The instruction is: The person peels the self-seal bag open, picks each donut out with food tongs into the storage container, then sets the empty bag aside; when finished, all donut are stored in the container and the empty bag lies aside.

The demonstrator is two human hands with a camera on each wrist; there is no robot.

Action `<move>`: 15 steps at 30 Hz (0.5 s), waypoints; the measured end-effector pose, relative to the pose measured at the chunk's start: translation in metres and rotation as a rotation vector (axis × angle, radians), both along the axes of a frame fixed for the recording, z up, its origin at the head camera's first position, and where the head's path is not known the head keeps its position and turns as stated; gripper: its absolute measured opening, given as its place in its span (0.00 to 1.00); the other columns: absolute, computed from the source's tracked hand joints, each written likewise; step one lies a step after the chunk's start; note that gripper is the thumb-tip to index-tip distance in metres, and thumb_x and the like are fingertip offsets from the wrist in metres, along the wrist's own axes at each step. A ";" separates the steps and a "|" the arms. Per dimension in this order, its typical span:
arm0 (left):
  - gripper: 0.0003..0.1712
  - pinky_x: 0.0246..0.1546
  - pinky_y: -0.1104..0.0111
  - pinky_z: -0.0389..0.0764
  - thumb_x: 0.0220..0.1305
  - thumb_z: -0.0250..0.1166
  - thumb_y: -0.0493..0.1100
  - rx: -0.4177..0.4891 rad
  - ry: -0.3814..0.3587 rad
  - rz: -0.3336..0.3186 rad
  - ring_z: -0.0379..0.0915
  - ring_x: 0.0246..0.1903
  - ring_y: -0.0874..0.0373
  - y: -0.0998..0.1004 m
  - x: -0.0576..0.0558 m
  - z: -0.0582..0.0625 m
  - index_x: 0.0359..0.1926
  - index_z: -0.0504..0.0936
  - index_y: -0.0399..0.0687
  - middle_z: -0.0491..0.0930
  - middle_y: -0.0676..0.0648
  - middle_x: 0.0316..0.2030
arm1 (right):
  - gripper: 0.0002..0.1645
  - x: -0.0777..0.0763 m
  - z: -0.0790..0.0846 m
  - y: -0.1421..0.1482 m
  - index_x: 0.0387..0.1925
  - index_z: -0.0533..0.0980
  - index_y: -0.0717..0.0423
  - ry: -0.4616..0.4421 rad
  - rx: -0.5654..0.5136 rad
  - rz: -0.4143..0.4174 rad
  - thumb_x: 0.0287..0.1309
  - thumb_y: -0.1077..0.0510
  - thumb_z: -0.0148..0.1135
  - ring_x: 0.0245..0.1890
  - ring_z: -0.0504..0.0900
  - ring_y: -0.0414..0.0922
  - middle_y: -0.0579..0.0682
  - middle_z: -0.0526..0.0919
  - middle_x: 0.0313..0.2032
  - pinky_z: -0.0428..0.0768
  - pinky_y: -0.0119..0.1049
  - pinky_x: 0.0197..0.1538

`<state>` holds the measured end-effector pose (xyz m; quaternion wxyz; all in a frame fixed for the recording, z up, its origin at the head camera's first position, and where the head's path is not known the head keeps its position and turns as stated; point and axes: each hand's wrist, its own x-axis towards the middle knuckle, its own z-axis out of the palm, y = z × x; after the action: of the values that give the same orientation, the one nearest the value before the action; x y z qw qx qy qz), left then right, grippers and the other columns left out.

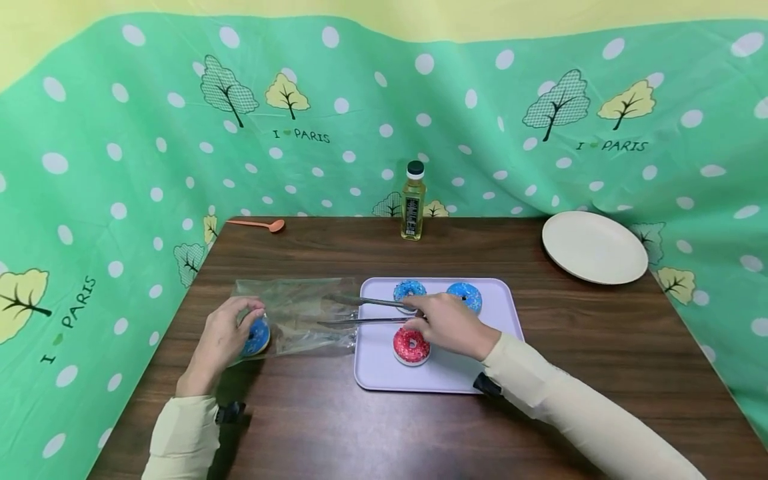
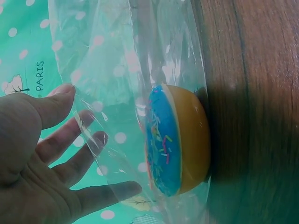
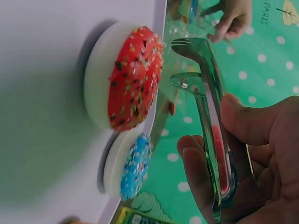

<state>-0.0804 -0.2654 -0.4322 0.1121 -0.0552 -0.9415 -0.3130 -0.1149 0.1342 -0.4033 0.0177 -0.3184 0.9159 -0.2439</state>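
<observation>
With thumb and fingertips, my left hand (image 1: 223, 333) pinches a clear plastic bag (image 2: 117, 74); its other fingers are spread in the left wrist view. Inside the bag, near that hand, is a blue-iced donut (image 2: 163, 142) with sprinkles. My right hand (image 1: 453, 325) grips metal tongs (image 3: 210, 98) whose arms stand apart with nothing between the tips. Those tips reach left over the bag in the head view. A red-iced donut (image 1: 411, 345) and two blue donuts, one left (image 1: 410, 292) and one right (image 1: 465, 297), lie on the lilac tray (image 1: 444, 380) about my right hand.
A bottle of yellowish liquid (image 1: 412, 203) stands at the back of the dark wooden table (image 1: 312, 427). At the back left lies an orange spoon (image 1: 273, 226). A white plate (image 1: 594, 247) is at the back right, before the green patterned cloth (image 1: 360, 100).
</observation>
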 end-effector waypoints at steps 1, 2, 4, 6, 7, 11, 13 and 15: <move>0.07 0.53 0.44 0.76 0.71 0.64 0.37 0.001 0.001 0.000 0.76 0.53 0.39 0.000 0.000 0.000 0.44 0.85 0.38 0.81 0.37 0.50 | 0.25 -0.001 0.000 -0.003 0.57 0.81 0.60 -0.010 0.005 0.006 0.59 0.55 0.73 0.22 0.72 0.34 0.43 0.83 0.28 0.75 0.31 0.27; 0.07 0.53 0.43 0.76 0.71 0.64 0.37 0.002 0.003 -0.001 0.76 0.53 0.39 0.001 0.000 0.000 0.44 0.85 0.38 0.81 0.37 0.50 | 0.26 -0.002 0.000 -0.006 0.57 0.81 0.60 -0.019 0.009 0.012 0.60 0.54 0.73 0.22 0.72 0.35 0.43 0.82 0.28 0.75 0.31 0.27; 0.07 0.53 0.44 0.76 0.71 0.64 0.37 0.002 0.008 -0.004 0.77 0.52 0.39 0.001 0.000 0.000 0.44 0.85 0.38 0.81 0.37 0.50 | 0.25 -0.004 0.001 -0.013 0.58 0.80 0.59 -0.027 0.017 0.026 0.61 0.54 0.72 0.24 0.73 0.35 0.43 0.83 0.29 0.77 0.32 0.29; 0.06 0.52 0.44 0.76 0.70 0.64 0.37 -0.001 0.017 -0.009 0.77 0.52 0.39 0.002 -0.001 -0.001 0.44 0.85 0.38 0.81 0.37 0.49 | 0.25 -0.006 0.001 -0.018 0.58 0.80 0.59 -0.031 0.029 0.040 0.62 0.53 0.71 0.26 0.75 0.36 0.44 0.83 0.30 0.79 0.34 0.32; 0.06 0.52 0.44 0.76 0.70 0.64 0.36 -0.001 0.020 -0.011 0.77 0.52 0.39 0.002 -0.001 -0.001 0.44 0.85 0.38 0.81 0.37 0.49 | 0.25 -0.007 0.001 -0.021 0.58 0.80 0.59 -0.030 0.030 0.048 0.63 0.53 0.70 0.27 0.76 0.36 0.44 0.84 0.31 0.81 0.35 0.34; 0.07 0.53 0.44 0.76 0.71 0.64 0.37 -0.005 0.015 -0.010 0.77 0.52 0.39 0.001 -0.001 -0.001 0.44 0.85 0.37 0.81 0.38 0.50 | 0.24 -0.011 -0.001 -0.031 0.59 0.79 0.60 -0.041 0.019 0.092 0.65 0.54 0.68 0.34 0.83 0.39 0.51 0.87 0.39 0.84 0.42 0.45; 0.08 0.53 0.43 0.76 0.71 0.63 0.37 -0.005 0.008 -0.006 0.76 0.52 0.39 0.001 -0.001 -0.001 0.45 0.85 0.37 0.81 0.38 0.50 | 0.24 -0.014 -0.002 -0.035 0.59 0.79 0.60 -0.045 0.017 0.114 0.66 0.54 0.67 0.36 0.84 0.41 0.54 0.87 0.43 0.84 0.44 0.48; 0.08 0.53 0.43 0.76 0.71 0.64 0.37 -0.005 0.007 -0.002 0.76 0.53 0.39 0.000 0.000 -0.001 0.45 0.85 0.38 0.81 0.38 0.50 | 0.23 -0.016 -0.004 -0.041 0.59 0.79 0.61 -0.033 0.021 0.137 0.66 0.55 0.67 0.36 0.84 0.41 0.54 0.87 0.43 0.84 0.45 0.47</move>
<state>-0.0802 -0.2650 -0.4332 0.1149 -0.0574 -0.9419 -0.3103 -0.1313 0.0936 -0.4071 0.0525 -0.3760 0.8941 -0.2376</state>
